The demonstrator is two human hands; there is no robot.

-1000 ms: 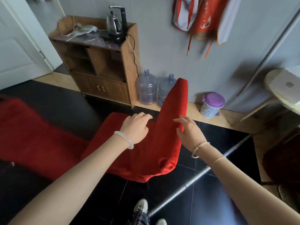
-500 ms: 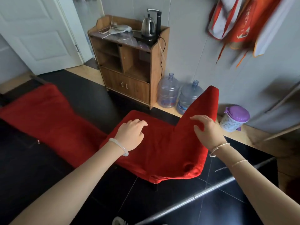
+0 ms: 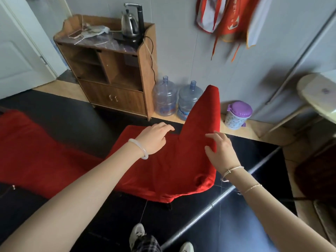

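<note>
A long red cloth (image 3: 163,171) covers a black table (image 3: 227,224) and stretches off to the left. One part of the cloth stands up in a tall peak (image 3: 205,113) near the far edge. My left hand (image 3: 154,137) rests on the flat cloth just left of the peak, fingers spread and slightly bent. My right hand (image 3: 221,151) lies against the right side of the peak, thumb and fingers pressing on the fabric. Whether it pinches the cloth is hard to tell.
A wooden cabinet (image 3: 116,77) with a kettle (image 3: 130,24) stands against the far wall. Two water bottles (image 3: 176,100) and a purple-lidded bin (image 3: 238,115) sit on the floor beyond the table. A metal rail (image 3: 218,195) crosses the tabletop. My shoes (image 3: 138,235) show below.
The view has swung back and forth. Both hands stay on the red cloth, the left shifting slightly toward the peak's base, the right staying on its side.
</note>
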